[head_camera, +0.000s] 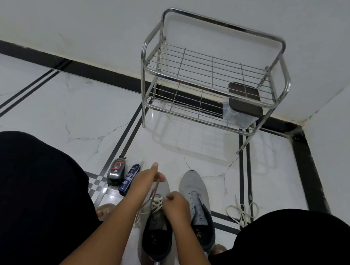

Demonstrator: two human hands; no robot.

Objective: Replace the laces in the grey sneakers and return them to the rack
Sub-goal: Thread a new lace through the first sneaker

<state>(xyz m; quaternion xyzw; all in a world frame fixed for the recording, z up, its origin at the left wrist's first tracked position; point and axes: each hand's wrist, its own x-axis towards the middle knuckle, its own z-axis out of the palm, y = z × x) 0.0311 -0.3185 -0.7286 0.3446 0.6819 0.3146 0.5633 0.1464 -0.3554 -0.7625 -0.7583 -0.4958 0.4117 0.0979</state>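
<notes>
White marble-look floor tiles [80, 108] with black inlay lines meet a pale wall, where a two-tier chrome wire shoe rack [214, 71] stands in the corner. On its lower shelf sits a clear plastic box with a dark brown lid [243, 104]. Two grey knit sneakers lie side by side on the floor between the person's black-clad knees. The left hand [148, 178] pinches a cream flat lace [153, 192] and holds it taut above the toe of the left sneaker [158, 224], which is partly laced. The right hand [177, 204] pinches the lace at the eyelets. The right sneaker [195, 197] has bare eyelets. A second cream lace [242, 212] lies loose beside it. A black polish bottle [116, 172] and a blue spray can [129, 179] lie near the left sneaker.
</notes>
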